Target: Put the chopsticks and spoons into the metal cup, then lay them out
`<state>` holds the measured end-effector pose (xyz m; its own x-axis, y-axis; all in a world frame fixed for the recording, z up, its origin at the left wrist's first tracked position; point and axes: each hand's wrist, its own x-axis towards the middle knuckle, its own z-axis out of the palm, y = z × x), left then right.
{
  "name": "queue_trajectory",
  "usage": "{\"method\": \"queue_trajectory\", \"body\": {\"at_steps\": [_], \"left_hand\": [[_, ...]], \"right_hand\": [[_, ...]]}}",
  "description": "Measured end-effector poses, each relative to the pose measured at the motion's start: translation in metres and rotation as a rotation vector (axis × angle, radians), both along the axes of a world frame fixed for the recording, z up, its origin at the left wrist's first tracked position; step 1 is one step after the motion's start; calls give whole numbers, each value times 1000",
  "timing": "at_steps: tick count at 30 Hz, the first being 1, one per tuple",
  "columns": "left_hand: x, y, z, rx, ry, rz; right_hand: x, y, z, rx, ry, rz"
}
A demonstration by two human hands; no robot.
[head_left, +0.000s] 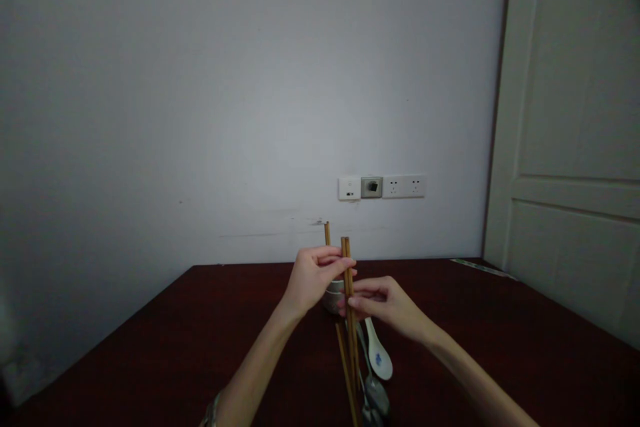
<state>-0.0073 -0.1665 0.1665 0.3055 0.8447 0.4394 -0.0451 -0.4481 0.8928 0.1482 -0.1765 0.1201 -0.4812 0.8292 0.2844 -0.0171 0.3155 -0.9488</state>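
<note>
My left hand (313,278) is closed round several wooden chopsticks (349,320), holding them upright above the dark red table (500,340). My right hand (383,305) pinches the same bundle lower down, fingers pressed to the sticks. Behind the hands a small pale bowl (332,295) sits on the table, mostly hidden. Under the chopsticks lie a white ceramic spoon with a blue mark (379,351) and a metal spoon (376,392).
A plain white wall with a row of sockets and a switch (381,187) rises behind the table. A white door (570,147) stands at the right. A thin pale strip (483,268) lies at the table's far right corner.
</note>
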Motion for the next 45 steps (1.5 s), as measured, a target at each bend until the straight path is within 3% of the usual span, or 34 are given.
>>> {"method": "queue_trajectory", "body": {"at_steps": [11, 23, 29, 32, 35, 40, 42, 45], "left_hand": [[2, 10, -8, -63, -34, -19], [4, 18, -15, -104, -51, -38], [-12, 28, -11, -134, 9, -131], [-28, 50, -16, -171, -81, -76], [-48, 84, -37, -215, -180, 64], [-80, 138, -102, -482, -248, 218], [-88, 149, -126, -548, -245, 225], [-93, 156, -152, -605, -236, 189]], "right_hand": [[-3, 7, -6, -27, 52, -103], [-3, 8, -8, -1, 11, -109], [-4, 9, -10, -32, 36, -110], [1, 23, -1, -34, 84, -152], [8, 49, 22, 7, 149, -240], [15, 109, 61, 133, 228, -366], [15, 131, 67, 147, 235, -380], [11, 158, 61, 128, 213, -398]]}}
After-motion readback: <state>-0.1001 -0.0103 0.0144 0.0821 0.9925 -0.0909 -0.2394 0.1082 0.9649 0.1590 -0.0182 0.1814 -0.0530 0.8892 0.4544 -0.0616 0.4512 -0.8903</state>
